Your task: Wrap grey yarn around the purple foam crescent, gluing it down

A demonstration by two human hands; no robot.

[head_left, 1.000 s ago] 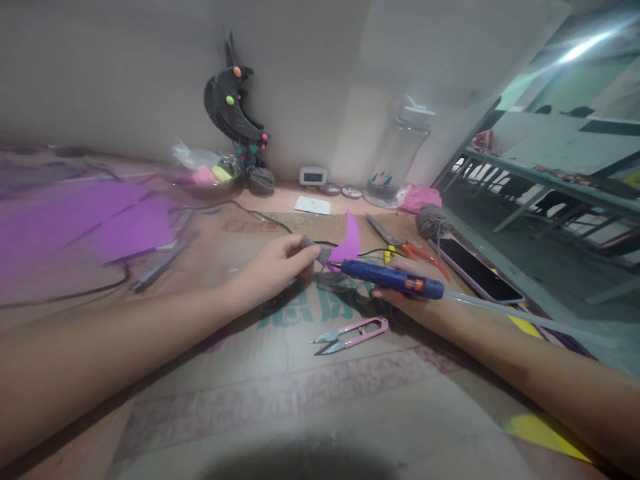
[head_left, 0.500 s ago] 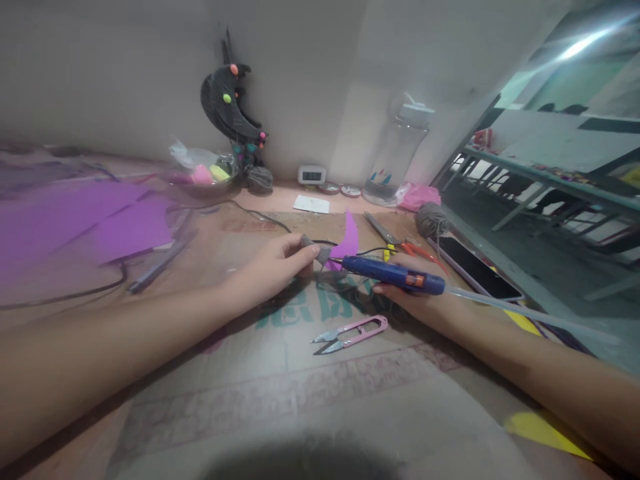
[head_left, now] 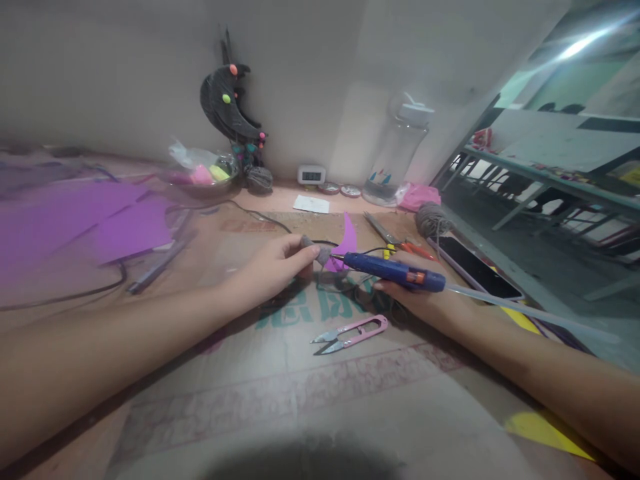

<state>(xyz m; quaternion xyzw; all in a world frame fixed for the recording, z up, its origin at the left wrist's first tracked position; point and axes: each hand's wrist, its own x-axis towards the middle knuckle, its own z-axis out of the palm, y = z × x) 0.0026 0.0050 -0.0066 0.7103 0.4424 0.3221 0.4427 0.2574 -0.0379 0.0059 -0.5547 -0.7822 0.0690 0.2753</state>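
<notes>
My left hand [head_left: 287, 257] pinches a purple crescent-shaped piece [head_left: 349, 239] at its end, where grey yarn [head_left: 320, 253] is wrapped round it. In my right hand [head_left: 407, 287] is a blue glue gun [head_left: 385, 268], with a clear glue stick [head_left: 520, 307] running out of its back. The gun's metal tip touches or nearly touches the yarn-wrapped part; I cannot tell which. Below the hands lie pink thread snips [head_left: 355, 333], blades pointing left. A loose strand of yarn and a black cord pass behind the fingers.
Scissors [head_left: 385, 233], a grey yarn ball [head_left: 433, 220] and a phone [head_left: 475, 267] lie to the right. Purple sheets [head_left: 125, 223] and a bowl [head_left: 205, 185] are at left. A bottle [head_left: 397, 157], a small clock [head_left: 311, 175] and a dark moon ornament [head_left: 227, 107] stand along the wall.
The glue gun's tip has shifted very slightly up and right along the yarn-wrapped part. The crescent has tilted a little to the left. My left hand has hardly moved.
</notes>
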